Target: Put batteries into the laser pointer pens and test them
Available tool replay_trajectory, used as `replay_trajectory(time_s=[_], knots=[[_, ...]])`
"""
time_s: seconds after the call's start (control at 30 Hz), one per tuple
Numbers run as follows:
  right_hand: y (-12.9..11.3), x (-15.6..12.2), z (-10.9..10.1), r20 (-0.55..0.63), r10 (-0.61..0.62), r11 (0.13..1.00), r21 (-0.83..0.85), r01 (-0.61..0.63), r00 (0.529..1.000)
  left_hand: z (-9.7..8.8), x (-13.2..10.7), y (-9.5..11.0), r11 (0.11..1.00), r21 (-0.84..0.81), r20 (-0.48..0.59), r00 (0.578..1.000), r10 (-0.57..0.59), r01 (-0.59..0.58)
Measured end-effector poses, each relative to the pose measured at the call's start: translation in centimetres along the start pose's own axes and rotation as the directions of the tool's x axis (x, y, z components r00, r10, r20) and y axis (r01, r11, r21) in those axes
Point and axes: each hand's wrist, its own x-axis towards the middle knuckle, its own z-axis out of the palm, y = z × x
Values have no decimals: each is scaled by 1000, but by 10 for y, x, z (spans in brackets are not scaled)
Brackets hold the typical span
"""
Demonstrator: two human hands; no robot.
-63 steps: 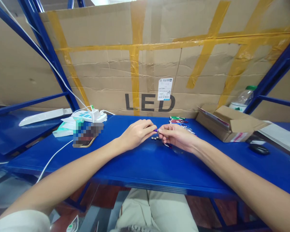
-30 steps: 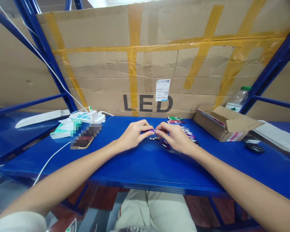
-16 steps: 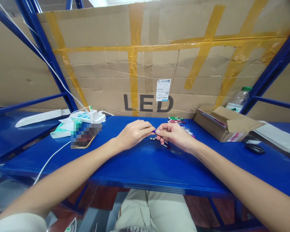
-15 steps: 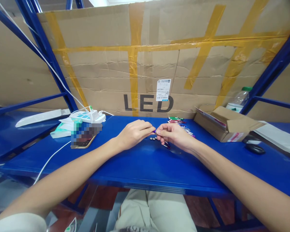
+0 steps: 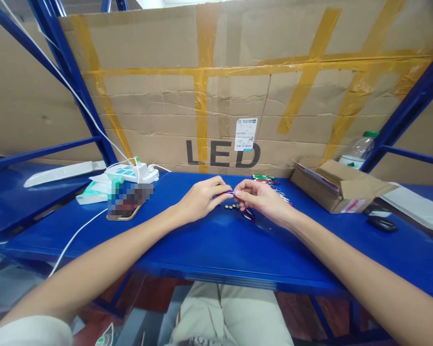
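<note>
My left hand (image 5: 205,198) is closed, pinching a slim purple metallic tube (image 5: 229,192) between thumb and fingers. The closed fingertips of my right hand (image 5: 255,198) meet the tube's right end; any smaller part between them is hidden. Several small round silvery discs (image 5: 232,206), like button cells, lie in a row on the blue tabletop (image 5: 202,245) just below the fingers. By my right hand's underside lie a few dark purple and red slim pieces (image 5: 248,216). Behind that hand, green, red and silver pen-like tubes (image 5: 265,179) are lined up, partly hidden by it.
An open cardboard box (image 5: 341,187) stands on the right, with a black mouse (image 5: 381,223) and a plastic bottle (image 5: 359,150) near it. To the left are a phone (image 5: 128,206), a tissue pack (image 5: 97,190) and a white power strip (image 5: 147,174). Large cardboard (image 5: 159,105) walls the back.
More of the purple tube now shows between my hands, which are slightly farther apart at the fingertips. The camera view has shifted a little.
</note>
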Motion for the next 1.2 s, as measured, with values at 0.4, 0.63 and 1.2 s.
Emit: replay_trajectory(time_s=[0.4,0.63,1.2], knots=[[6,-6,-1,2,-172,881,-446,155,985,2,1,1,989,-27,140,980,-143,148],[7,-5,-2,22,-118,920,-373,117,993,1,0,0,993,-33,136,985,-110,115],[-9,-11,-22,233,189,576,-813,84,954,-4,0,-14,978,39,6,979,-205,205]])
